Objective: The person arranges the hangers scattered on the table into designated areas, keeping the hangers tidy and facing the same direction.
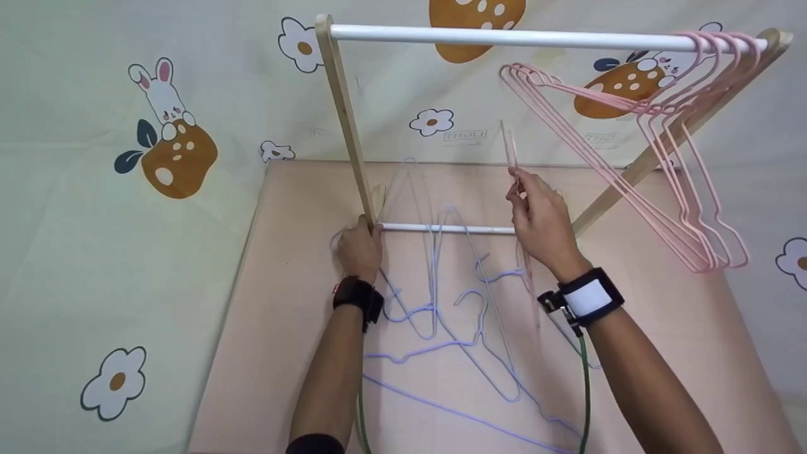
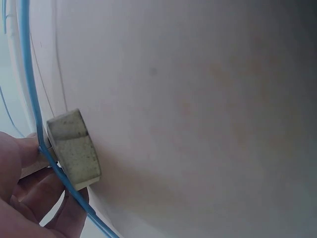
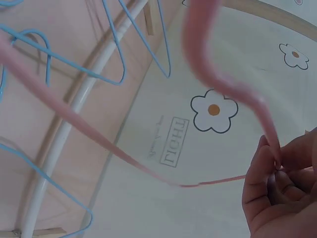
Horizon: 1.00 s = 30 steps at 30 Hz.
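Observation:
My right hand (image 1: 542, 217) pinches a thin pink clothes hanger (image 3: 262, 109) between thumb and fingers, raised in front of the rack. It appears nearly edge-on in the head view. At the rack's lower left corner, my left hand (image 1: 359, 252) grips the foot of the wooden leg (image 2: 74, 153). A blue hanger's wire (image 2: 29, 74) crosses close by the left fingers in the left wrist view. Several pink hangers (image 1: 671, 108) hang bunched at the right end of the rack's white top bar (image 1: 504, 39).
Several blue hangers (image 1: 470, 343) lie overlapping on the pink surface (image 1: 284, 353), some across the rack's white lower bar (image 1: 466, 229). The right wooden leg (image 1: 630, 173) slants up behind the hung hangers. A patterned sheet (image 1: 220, 265) covers the wall behind and left.

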Available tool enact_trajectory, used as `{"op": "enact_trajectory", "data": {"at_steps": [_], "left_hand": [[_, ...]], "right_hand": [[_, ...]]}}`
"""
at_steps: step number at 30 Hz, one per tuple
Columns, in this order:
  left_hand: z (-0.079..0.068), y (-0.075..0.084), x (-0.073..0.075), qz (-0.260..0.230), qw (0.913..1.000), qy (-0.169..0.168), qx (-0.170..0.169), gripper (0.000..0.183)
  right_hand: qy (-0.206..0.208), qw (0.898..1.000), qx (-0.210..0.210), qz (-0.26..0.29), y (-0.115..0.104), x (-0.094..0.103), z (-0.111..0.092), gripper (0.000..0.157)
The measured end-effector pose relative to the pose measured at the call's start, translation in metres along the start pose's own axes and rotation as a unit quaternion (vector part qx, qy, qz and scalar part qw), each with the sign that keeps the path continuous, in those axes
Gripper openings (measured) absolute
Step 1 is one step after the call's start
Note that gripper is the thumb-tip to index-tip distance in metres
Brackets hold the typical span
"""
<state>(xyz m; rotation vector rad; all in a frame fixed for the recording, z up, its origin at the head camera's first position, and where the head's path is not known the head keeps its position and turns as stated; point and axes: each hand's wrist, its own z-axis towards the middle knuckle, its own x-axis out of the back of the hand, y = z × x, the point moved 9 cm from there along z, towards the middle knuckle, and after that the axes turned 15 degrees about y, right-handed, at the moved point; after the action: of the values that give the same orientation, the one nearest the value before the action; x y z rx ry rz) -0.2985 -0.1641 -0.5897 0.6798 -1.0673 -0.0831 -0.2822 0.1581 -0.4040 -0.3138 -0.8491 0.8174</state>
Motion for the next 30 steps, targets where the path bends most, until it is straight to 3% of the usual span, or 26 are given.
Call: {"op": "enact_trajectory", "data": {"at_steps": [5,8,12,15,24,30], "left_hand": [[0.0,-0.001,-0.002,0.008,0.9999,-0.005,0.003,0.031],[0.0,-0.001,-0.002,0.004,1.0,0.0,-0.001,0.031],[0.0,0.0,0.0,-0.014,0.9998,0.009,-0.011,0.028],[0.0,0.0,0.002,-0.02,0.9994,0.021,-0.018,0.027],[0.002,-0.008,-0.007,-0.019,0.9988,0.04,-0.021,0.024],[0.003,-0.011,-0.012,-0.03,0.9989,0.032,-0.016,0.026]], "right_hand": [[-0.023,1.0,-0.005,0.019,0.001,0.007,-0.001,0.043],[-0.031,0.999,-0.008,0.04,-0.003,0.012,-0.002,0.053],[-0.049,0.997,0.017,0.062,-0.019,0.018,-0.005,0.065],[-0.05,0.995,0.049,0.067,-0.034,0.024,-0.006,0.066],[-0.01,0.996,0.076,0.041,-0.049,0.044,0.004,0.056],[0.065,0.992,0.101,0.025,-0.057,0.071,0.012,0.043]]}}
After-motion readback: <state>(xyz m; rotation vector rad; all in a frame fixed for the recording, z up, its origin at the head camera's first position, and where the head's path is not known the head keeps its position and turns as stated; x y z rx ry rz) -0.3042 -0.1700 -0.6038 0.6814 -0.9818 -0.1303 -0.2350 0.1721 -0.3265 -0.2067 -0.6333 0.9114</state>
